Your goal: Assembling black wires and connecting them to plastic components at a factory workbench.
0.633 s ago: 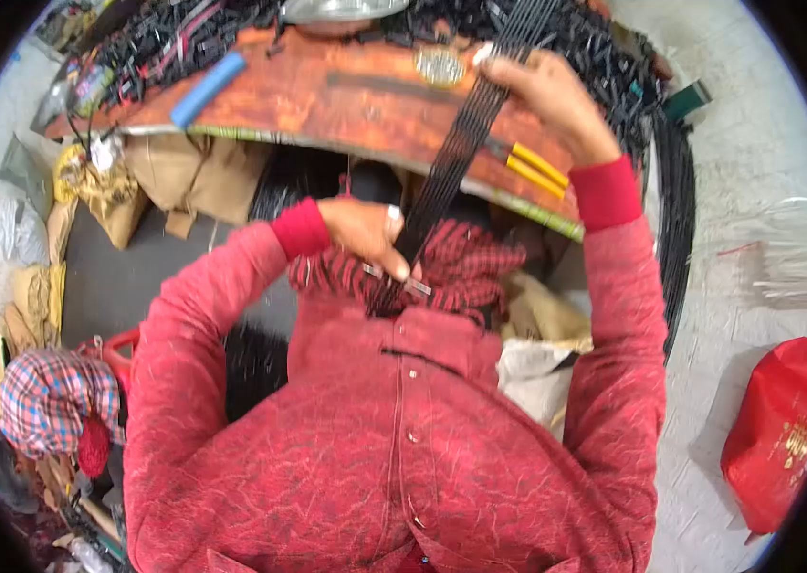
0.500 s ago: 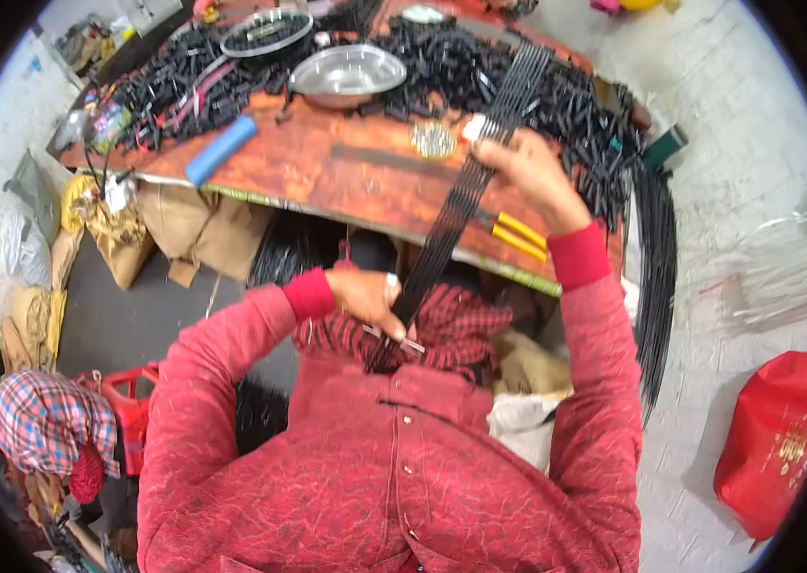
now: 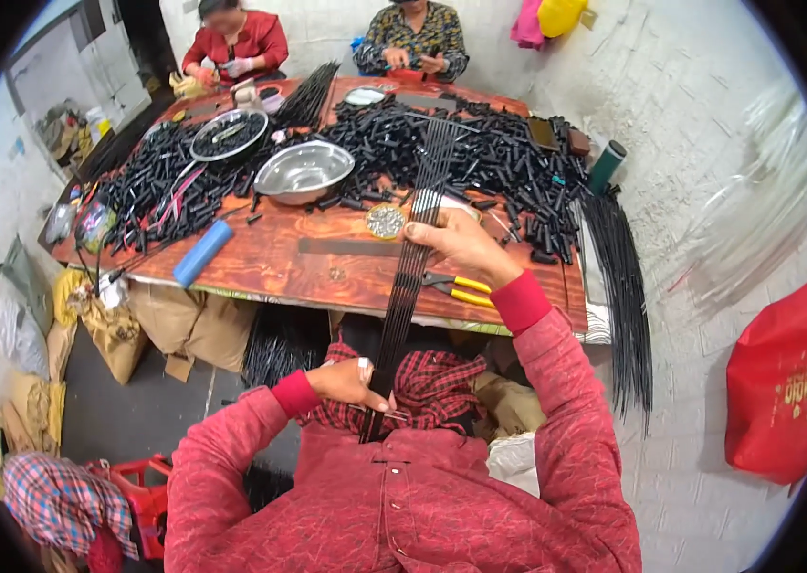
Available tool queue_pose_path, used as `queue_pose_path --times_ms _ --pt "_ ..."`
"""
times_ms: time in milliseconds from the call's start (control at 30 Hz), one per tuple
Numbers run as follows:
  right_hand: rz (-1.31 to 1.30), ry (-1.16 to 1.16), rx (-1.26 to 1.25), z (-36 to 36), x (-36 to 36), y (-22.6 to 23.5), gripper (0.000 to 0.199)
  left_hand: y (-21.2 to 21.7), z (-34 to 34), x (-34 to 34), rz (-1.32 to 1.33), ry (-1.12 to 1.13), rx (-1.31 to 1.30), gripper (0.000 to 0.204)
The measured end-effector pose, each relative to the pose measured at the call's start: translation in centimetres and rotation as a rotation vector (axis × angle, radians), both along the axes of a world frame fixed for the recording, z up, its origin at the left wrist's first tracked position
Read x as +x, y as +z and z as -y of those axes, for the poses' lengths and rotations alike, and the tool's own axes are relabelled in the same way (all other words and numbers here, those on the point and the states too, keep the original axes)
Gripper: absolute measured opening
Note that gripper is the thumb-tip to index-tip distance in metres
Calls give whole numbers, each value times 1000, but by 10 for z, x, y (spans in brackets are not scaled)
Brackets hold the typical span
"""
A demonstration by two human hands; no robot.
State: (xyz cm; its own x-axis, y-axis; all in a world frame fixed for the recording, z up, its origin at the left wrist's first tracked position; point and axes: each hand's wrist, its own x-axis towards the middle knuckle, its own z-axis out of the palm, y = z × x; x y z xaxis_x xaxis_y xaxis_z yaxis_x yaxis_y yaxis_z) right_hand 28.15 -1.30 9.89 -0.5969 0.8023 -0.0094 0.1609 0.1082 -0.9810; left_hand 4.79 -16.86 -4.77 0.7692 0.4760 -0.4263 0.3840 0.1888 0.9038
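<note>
A flat row of thin black rods runs from my lap up over the near edge of the wooden table. Around its lower end my left hand is closed, with a white band on one finger. A thin pale stick shows crosswise by those fingertips; I cannot make out what it is. Higher up, over the table, my right hand pinches the same rods between thumb and fingers. Beyond it the rods fan out slightly. Yellow-handled pliers lie just below my right wrist.
The wooden table bears a heap of short black tubes, a metal bowl, a dish of small metal pieces and a blue roll. Long black rods hang off its right side. Two people sit across.
The view has tilted up, bringing the two people at the far side into sight. Both hands keep their hold on the rods, which now stand more upright in the picture.
</note>
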Motion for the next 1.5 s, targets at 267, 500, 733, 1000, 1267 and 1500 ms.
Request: queue_pose_path --times_ms 267,500,733,1000,1267,1500 --pt "-14 7 -4 8 -1 2 32 9 2 -1 27 -31 69 19" --pt "-73 35 55 11 -3 2 38 16 -2 0 67 -101 61 19" --pt "-32 49 33 32 -3 22 46 22 -2 -4 121 -89 61 17" --pt "391 188 350 63 34 33 64 53 -17 -20 -17 -155 104 15" --pt "238 421 760 134 -21 10 30 32 -42 -27 -112 -488 35 28" --pt "732 586 553 117 -29 -69 41 7 -64 -12 -197 -936 -349 24"
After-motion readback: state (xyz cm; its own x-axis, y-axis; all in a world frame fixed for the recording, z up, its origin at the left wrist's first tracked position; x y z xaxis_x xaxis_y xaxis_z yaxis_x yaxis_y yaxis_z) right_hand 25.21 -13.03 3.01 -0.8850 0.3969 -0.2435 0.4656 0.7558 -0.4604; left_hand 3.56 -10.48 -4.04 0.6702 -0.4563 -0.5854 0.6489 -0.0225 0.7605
